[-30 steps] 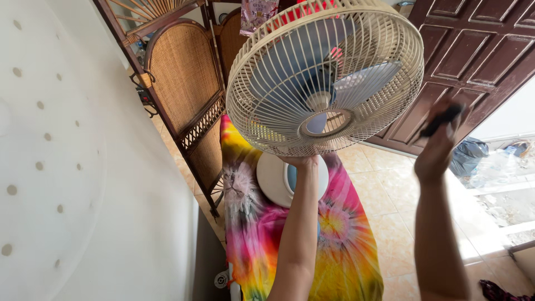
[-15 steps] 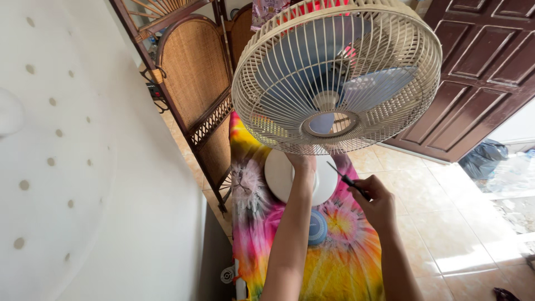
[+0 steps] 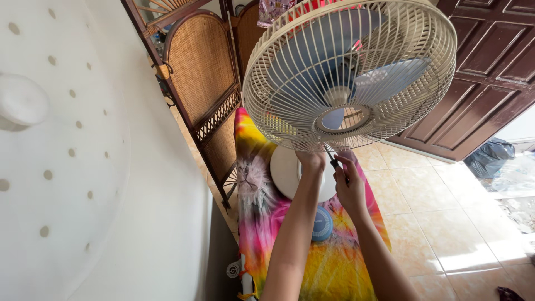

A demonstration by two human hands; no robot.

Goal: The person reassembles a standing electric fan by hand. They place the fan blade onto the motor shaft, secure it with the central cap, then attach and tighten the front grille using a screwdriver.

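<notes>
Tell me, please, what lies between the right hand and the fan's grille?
In the head view, a thin dark tool, held in the right hand, spans that stretch, with its tip at the lower rim of the cream fan grille.

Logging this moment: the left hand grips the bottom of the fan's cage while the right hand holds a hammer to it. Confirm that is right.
Not quite. The head view shows the right hand holding a slim dark-handled screwdriver, not a hammer. The left hand does grip the bottom of the fan's cage.

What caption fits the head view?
Left hand steadies the cream fan guard from below; right hand brings a screwdriver to its rim.
</notes>
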